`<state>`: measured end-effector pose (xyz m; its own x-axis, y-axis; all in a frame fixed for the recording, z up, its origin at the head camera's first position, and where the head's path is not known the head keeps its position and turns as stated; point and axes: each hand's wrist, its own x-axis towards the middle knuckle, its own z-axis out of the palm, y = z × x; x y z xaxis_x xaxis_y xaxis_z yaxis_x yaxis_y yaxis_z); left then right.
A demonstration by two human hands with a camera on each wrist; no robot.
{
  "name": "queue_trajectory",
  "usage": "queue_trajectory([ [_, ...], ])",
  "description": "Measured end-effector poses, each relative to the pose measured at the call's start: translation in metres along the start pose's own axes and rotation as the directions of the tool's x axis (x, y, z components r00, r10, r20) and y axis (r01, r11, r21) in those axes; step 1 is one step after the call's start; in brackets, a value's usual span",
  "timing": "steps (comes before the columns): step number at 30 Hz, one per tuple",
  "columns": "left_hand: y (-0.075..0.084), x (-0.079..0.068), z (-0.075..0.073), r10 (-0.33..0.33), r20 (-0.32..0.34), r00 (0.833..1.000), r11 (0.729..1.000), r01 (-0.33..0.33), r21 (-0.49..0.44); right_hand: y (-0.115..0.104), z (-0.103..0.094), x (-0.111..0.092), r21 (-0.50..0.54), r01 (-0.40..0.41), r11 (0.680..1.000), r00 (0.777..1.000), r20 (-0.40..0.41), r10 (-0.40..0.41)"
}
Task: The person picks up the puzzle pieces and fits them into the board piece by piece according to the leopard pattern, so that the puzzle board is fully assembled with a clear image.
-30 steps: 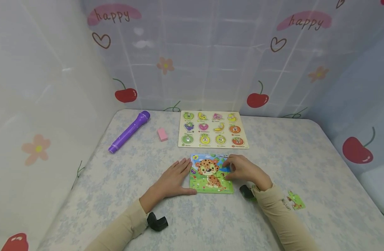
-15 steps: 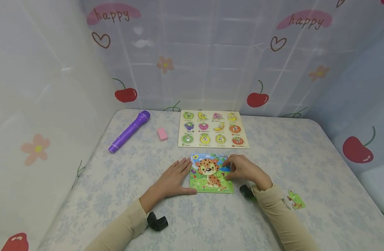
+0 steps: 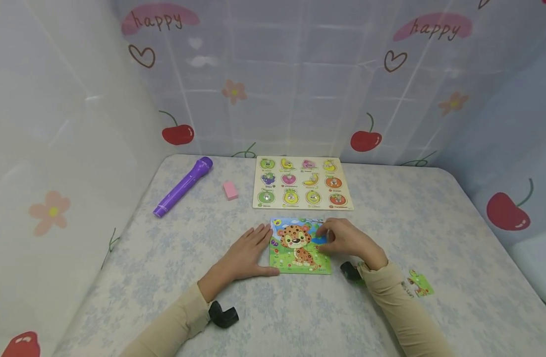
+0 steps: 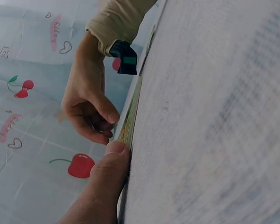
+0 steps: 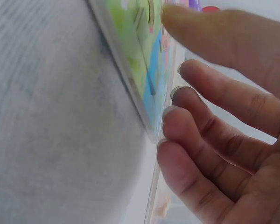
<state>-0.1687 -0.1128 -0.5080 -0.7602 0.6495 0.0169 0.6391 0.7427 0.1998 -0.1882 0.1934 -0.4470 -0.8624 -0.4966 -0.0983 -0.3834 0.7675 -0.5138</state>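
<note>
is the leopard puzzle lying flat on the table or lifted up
Flat: the leopard puzzle lies on the table, left hand against its edge.

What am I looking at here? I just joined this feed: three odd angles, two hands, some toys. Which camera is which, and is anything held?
No machine here: a person works with bare hands. The wide picture comes from a head camera; the two close ones come from cameras strapped to each wrist.

The left hand lies flat on the flower-patterned table cover, its thumb against the edge of the square leopard picture puzzle. The right hand rests curled over that puzzle's right side, fingertips on its surface; whether they pinch a piece, I cannot tell.

Farther back lie a wooden fruit peg board, a small pink block and a purple plastic torch. A loose green puzzle piece lies beside the right sleeve.
</note>
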Motion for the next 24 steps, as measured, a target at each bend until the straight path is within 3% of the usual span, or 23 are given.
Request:
queue_trajectory([
  [4, 0.000, 0.000, -0.001, 0.003, -0.003, 1.000, 1.000, -0.003, -0.002, -0.001, 0.000, 0.000, -0.020, 0.019, 1.000, 1.000, -0.023, -0.019],
  [11, 0.002, 0.000, -0.004, -0.008, 0.018, 1.000, 1.000, 0.008, -0.002, 0.001, 0.003, -0.001, 0.003, -0.023, 1.000, 1.000, 0.006, 0.023],
  [17, 0.001, 0.000, -0.004, -0.011, 0.011, 1.000, 1.000, 0.011, -0.005, 0.002, 0.001, -0.001, 0.018, -0.014, 1.000, 1.000, 0.006, 0.013],
  [24, 0.003, -0.001, -0.005, -0.004, 0.012, 1.000, 1.000, 0.004, -0.014, 0.005, -0.009, -0.007, 0.006, -0.018, 1.000, 0.998, -0.057, 0.018],
])
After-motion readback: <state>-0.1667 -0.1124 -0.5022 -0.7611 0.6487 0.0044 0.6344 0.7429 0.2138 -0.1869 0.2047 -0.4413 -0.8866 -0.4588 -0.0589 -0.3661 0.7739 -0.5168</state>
